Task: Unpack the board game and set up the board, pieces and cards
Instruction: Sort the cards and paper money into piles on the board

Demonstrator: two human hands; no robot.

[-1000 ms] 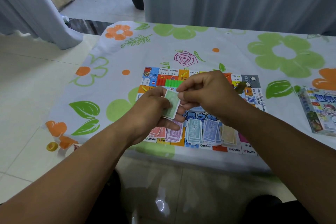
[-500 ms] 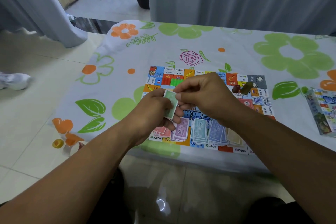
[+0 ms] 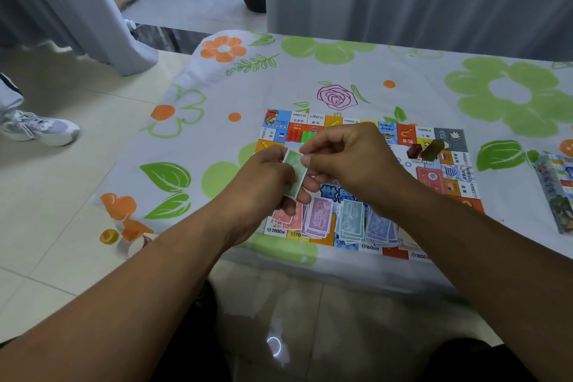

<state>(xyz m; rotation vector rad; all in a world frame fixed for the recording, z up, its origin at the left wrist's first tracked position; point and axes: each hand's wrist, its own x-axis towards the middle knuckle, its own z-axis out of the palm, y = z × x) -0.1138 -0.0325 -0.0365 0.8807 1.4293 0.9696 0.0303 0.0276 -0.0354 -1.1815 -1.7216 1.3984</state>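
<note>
A person's left hand (image 3: pixel 266 183) is gripping a small stack of green paper play-money notes (image 3: pixel 294 170), fingers curled around it, just above a colourful rectangular game board (image 3: pixel 279 121). The right hand (image 3: pixel 350 161) is pinching the stack's top edge between thumb and fingers. On the board's near edge, a row of pink, purple, teal and blue note piles (image 3: pixel 319 219) is lying. A printed cardboard game box (image 3: pixel 555 195) is sitting well apart on the floral tablecloth (image 3: pixel 403 87), at the right.
</note>
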